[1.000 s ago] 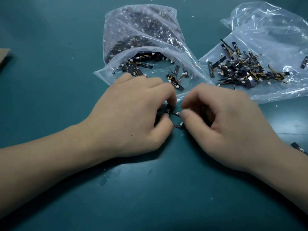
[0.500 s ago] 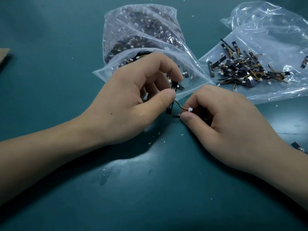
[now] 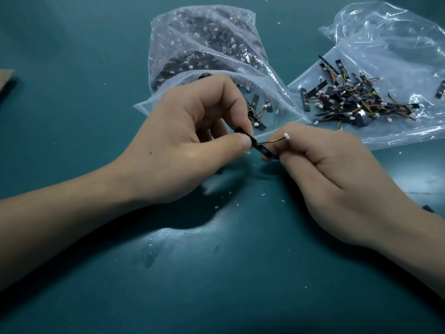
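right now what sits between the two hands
Head view: a black strip board, pinched by left hand and right hand, its wire ending at a white connector.

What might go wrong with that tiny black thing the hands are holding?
The left hand and right hand pinch the small black strip only by its ends, so it might slip onto the table. Its thin wires with the white plug stick out free; a tug could tear them off. The open bag lies just behind the left hand, so a bump might spill pieces.
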